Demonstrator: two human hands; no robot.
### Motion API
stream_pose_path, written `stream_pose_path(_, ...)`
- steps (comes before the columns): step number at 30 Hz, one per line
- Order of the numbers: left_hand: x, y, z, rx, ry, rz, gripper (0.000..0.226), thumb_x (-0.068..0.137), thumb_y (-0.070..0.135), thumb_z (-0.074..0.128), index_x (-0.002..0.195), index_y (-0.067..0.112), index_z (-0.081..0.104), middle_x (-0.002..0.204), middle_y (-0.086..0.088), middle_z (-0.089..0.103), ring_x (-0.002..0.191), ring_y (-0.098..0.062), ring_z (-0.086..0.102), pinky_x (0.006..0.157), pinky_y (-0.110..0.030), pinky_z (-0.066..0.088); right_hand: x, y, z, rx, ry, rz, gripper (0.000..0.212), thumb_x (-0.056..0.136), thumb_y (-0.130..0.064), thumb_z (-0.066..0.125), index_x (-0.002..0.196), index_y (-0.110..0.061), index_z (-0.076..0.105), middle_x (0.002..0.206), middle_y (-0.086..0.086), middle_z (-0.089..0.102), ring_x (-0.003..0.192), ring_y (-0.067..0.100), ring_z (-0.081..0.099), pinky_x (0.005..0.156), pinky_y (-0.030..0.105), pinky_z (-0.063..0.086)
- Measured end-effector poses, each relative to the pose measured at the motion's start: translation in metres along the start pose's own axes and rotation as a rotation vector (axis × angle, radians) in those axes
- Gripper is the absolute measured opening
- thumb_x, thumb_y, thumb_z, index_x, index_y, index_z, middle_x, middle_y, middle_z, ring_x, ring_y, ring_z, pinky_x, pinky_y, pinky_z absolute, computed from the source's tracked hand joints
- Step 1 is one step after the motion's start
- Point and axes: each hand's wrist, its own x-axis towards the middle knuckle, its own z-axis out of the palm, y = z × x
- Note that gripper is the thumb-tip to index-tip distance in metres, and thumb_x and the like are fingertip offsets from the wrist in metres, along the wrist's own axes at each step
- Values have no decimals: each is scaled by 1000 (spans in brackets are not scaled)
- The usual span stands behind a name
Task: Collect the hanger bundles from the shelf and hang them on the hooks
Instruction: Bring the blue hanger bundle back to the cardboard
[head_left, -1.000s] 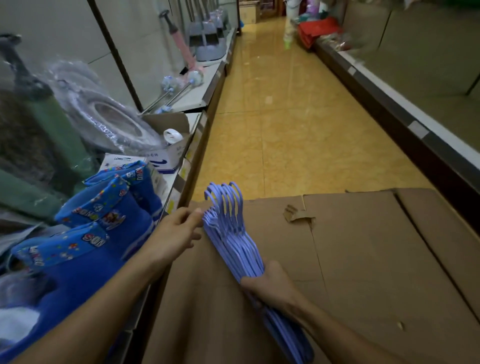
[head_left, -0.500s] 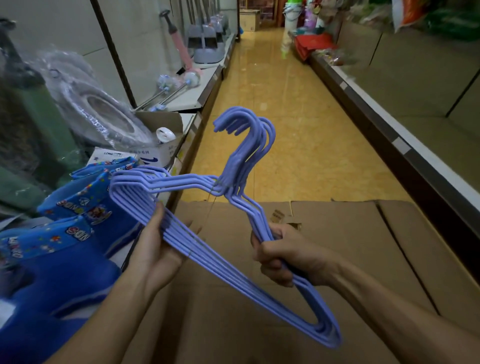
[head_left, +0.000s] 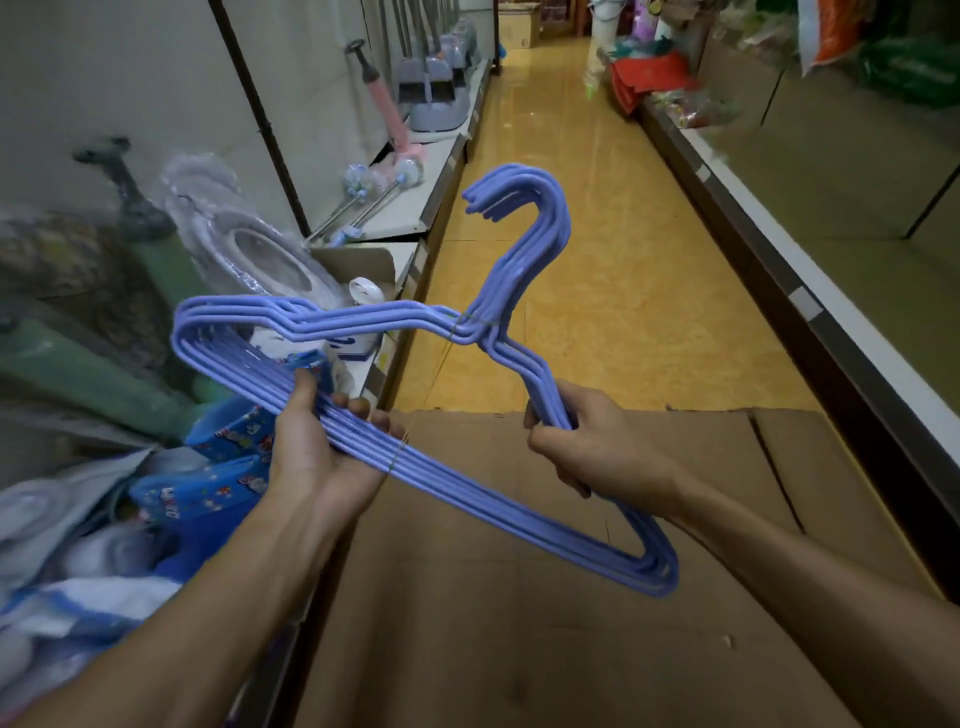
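A tied bundle of light-blue wire hangers (head_left: 498, 499) is held up in front of me, above a big cardboard box (head_left: 519, 623). The hook ends (head_left: 524, 208) point up and to the left. My left hand (head_left: 317, 457) grips the bundle's long bottom bars from below, thumb on the near side and fingers curled over the far side. My right hand (head_left: 587, 447) is closed round the right shoulder bars just under the neck. A thin tie wraps the bars by my left fingers. No wall hooks are in view.
A low shelf (head_left: 415, 218) runs along the left, with blue printed bags (head_left: 228, 467), plastic-wrapped goods, brushes and dustpans. The yellow tiled aisle (head_left: 597, 234) stretches ahead. A second shelf edge (head_left: 810, 312) lines the right side. Red and coloured goods sit far back.
The bundle lay on the cardboard box a second ago. Both hands took hold of it, lifted it and turned it flat-on; since half a second ago it has risen slightly.
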Motion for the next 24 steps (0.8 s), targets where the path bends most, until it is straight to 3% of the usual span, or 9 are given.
stream_pose_path(5,-78,61,69,40,-40,22,50,96,58,44,64,21,38,51,4,31,40,-14,32,57,-29,35,-26,-108,-27,-128,180,62,21,86,-47,57,83,-27,53,69,-5,55,63,20,53,65,40,47)
stream_pose_path(9,-162,119,147,33,-51,41,49,98,54,41,63,21,38,48,4,27,40,-14,27,56,-29,31,-53,-225,-68,-238,343,96,27,84,-53,49,80,-27,48,73,-1,58,76,32,60,75,47,50)
stream_pose_path(16,-327,239,287,-9,-86,-15,52,95,55,49,59,22,36,48,5,28,39,-13,26,60,-27,32,-118,-449,-154,-247,500,65,24,85,-43,50,73,-22,48,68,-1,57,71,30,56,69,45,49)
stream_pose_path(20,-413,293,346,-33,-150,6,49,96,45,52,58,23,31,46,8,27,35,-12,24,52,-26,28,-163,-551,-185,-217,516,52,22,84,-36,49,69,-21,45,63,-1,51,61,25,48,62,45,46)
stream_pose_path(24,-489,342,391,-25,-296,-17,44,95,37,52,58,24,31,43,9,38,37,-13,35,59,-29,34,-199,-646,-222,-215,485,29,20,83,-35,49,68,-23,46,60,-2,49,58,24,47,57,39,41)
